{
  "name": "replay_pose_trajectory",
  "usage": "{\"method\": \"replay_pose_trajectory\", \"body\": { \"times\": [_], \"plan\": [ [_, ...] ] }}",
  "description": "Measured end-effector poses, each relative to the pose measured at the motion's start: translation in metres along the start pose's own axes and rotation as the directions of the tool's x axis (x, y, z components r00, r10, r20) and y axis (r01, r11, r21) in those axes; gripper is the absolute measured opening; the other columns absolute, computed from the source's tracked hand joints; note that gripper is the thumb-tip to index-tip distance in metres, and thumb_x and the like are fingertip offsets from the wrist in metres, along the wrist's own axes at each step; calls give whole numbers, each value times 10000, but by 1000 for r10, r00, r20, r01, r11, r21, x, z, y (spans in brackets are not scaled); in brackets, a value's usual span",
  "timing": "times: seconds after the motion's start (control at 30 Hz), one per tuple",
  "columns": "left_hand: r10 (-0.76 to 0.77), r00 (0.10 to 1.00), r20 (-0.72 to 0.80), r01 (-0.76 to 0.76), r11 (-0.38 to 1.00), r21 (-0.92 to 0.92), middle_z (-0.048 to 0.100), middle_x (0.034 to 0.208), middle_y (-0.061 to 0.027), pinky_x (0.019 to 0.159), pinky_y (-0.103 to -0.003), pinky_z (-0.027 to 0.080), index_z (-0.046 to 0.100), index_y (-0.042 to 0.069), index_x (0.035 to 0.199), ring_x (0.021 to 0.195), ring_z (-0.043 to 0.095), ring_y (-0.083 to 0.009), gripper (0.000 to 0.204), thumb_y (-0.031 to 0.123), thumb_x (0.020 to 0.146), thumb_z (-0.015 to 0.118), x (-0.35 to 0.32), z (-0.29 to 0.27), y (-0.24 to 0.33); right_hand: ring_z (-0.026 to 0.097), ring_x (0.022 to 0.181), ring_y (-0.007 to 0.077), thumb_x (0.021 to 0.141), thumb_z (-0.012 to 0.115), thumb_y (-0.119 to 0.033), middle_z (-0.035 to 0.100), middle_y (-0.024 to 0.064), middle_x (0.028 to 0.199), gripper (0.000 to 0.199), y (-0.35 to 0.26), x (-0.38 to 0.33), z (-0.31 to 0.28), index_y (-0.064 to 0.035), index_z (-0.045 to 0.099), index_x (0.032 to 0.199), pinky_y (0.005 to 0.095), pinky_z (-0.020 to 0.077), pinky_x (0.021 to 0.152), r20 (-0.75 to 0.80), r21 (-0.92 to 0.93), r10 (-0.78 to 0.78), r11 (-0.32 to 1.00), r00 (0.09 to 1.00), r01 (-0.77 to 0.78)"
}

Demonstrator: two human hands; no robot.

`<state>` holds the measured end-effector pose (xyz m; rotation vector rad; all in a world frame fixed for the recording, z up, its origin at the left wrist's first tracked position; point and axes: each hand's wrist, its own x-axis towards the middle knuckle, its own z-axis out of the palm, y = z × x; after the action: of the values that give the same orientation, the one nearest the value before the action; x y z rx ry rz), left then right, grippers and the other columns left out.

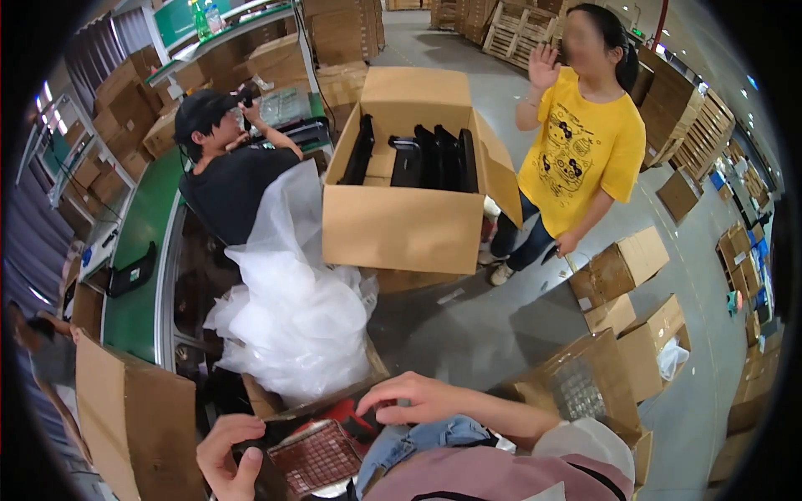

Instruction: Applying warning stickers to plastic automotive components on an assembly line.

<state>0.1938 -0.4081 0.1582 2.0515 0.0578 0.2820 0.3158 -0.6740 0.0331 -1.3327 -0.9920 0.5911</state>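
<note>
My left hand is at the lower left, thumb and fingers curved apart beside a dark-edged thing with a reddish-brown gridded surface. Whether its fingertips touch the dark edge is unclear. My right hand hovers over the right end of this thing, fingers loosely bent and spread, near a bright red patch. I see nothing held in either hand. Just beyond my hands, a heap of white translucent packing film spills from a carton. Farther off, an open cardboard box holds several upright black plastic parts.
A person in a yellow shirt stands right of the box, one hand raised. Another in black sits by a green workbench, where a black part lies. Cartons flank me; open boxes stand right.
</note>
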Motion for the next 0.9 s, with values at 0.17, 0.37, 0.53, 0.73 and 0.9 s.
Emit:
{"method": "replay_pose_trajectory", "body": {
  "times": [0.17,0.37,0.53,0.73,0.9],
  "plan": [
    [578,790,-202,-605,686,-403,660,854,-186,720,-359,489,679,-19,829,851,618,-287,407,387,848,659,35,68,65,592,648,216,897,601,-191,604,81,762,221,-169,-34,-9,-54,683,1048,338,475,591,-359,320,-288,856,888,407],
    [716,597,363,-656,696,-292,496,847,-18,771,-385,432,620,124,1077,785,437,-201,237,304,928,583,77,66,137,535,561,197,871,620,-213,567,44,692,201,-210,-161,-88,-63,715,966,352,435,491,-576,490,-120,741,809,459],
    [723,641,256,-642,689,-336,495,834,-10,715,-331,433,641,133,1035,793,439,-184,382,440,989,419,70,117,153,508,531,178,876,617,-183,556,38,673,171,-201,-92,-94,-66,714,953,330,410,467,-500,492,-196,738,843,463],
    [700,704,-122,-703,660,-266,489,830,4,623,-244,449,681,123,947,802,447,-148,594,502,1047,234,56,154,150,477,495,155,881,612,-148,543,29,651,139,-211,-144,-103,-70,713,937,304,379,438,-369,517,-296,722,881,459],
    [701,713,21,-643,665,-380,546,851,1,669,-238,452,674,118,961,807,484,-119,510,477,1047,321,64,154,153,451,465,136,885,609,-118,532,22,632,120,-227,-144,-116,-72,713,923,282,354,414,-268,513,-364,730,892,452]
  ]
}}
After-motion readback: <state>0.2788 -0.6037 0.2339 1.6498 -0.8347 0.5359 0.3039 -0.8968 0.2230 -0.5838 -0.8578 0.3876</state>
